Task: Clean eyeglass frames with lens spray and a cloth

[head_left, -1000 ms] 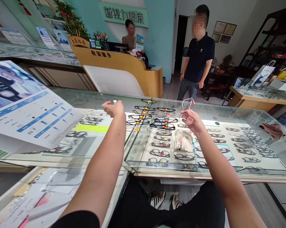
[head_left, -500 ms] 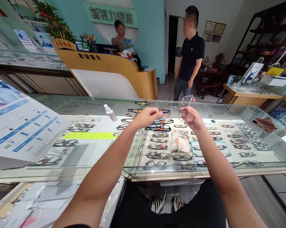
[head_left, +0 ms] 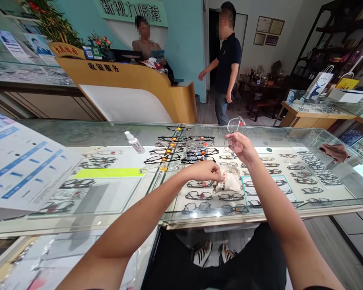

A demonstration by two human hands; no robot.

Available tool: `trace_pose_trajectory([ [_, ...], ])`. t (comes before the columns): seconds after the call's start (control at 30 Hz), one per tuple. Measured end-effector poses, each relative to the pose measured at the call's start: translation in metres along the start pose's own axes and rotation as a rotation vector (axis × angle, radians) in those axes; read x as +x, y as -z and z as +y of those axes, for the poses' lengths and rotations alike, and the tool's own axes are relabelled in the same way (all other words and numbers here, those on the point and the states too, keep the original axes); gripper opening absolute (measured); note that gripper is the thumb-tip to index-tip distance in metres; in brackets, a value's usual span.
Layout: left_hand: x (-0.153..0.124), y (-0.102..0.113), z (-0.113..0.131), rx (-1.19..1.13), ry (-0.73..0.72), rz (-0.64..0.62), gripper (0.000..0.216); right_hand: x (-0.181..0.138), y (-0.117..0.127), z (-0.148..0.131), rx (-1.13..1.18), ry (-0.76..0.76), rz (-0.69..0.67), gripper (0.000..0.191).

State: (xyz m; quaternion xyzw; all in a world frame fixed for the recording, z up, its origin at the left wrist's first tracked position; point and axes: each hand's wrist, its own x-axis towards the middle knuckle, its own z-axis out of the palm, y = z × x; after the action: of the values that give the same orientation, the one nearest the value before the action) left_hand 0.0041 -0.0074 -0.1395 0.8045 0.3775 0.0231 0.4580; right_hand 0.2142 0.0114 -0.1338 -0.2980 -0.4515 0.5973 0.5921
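Note:
My right hand [head_left: 244, 150] pinches a pair of clear-framed eyeglasses [head_left: 236, 124], held tilted upright above the glass counter. A red mark shows on one lens. My left hand [head_left: 206, 171] is closed at the left edge of a crumpled cream cloth [head_left: 232, 180] with red and black print, its fingertips gripping the fabric. The cloth lies on the counter top. Just beyond my left hand, several dark-framed eyeglasses [head_left: 166, 151] with orange tags lie in two rows. A white spray bottle [head_left: 135, 143] stands farther left.
The glass display counter [head_left: 169, 223] holds many eyeglasses under its top. A printed card [head_left: 27, 165] stands at the left, and a brown cloth [head_left: 334, 152] lies at the right. Across the counter, one person [head_left: 228, 60] stands and another [head_left: 145, 42] sits behind a cashier desk [head_left: 181, 102].
My left hand has come down and toward me, from above the tagged eyeglasses to the cream cloth. My right hand still holds the eyeglasses. The standing person has turned and swung an arm out.

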Motion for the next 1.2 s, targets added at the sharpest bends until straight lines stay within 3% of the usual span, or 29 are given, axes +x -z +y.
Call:
trace_pose_trajectory([
  [0.17,0.0045,-0.0041,-0.0028,-0.218,0.001,-0.013,0.038,0.0002,0.0013,-0.0006,0.003,0.011,-0.011,0.043],
  [0.43,0.0057,-0.0002,-0.0028,-0.420,0.027,0.083,0.049,-0.0005,0.0022,-0.0033,-0.013,0.018,0.005,0.038],
  [0.63,0.0035,-0.0007,-0.0035,-0.367,0.070,0.009,0.065,-0.0005,0.0026,-0.0034,-0.012,0.021,0.009,0.036],
  [0.77,0.0014,-0.0049,-0.0013,-0.140,0.153,0.051,0.055,-0.0007,0.0026,-0.0035,-0.005,0.019,0.003,0.038],
  [0.93,0.0024,-0.0064,-0.0011,-0.153,0.029,-0.029,0.055,-0.0002,0.0034,-0.0022,-0.008,0.016,0.006,0.038],
  [1.07,0.0041,-0.0032,-0.0008,-0.335,-0.117,0.070,0.043,-0.0002,0.0037,-0.0024,-0.013,0.017,-0.001,0.038],
  [1.2,0.0058,0.0019,0.0000,-0.663,-0.110,0.245,0.033,-0.0009,0.0026,-0.0040,0.002,0.016,-0.011,0.041],
])
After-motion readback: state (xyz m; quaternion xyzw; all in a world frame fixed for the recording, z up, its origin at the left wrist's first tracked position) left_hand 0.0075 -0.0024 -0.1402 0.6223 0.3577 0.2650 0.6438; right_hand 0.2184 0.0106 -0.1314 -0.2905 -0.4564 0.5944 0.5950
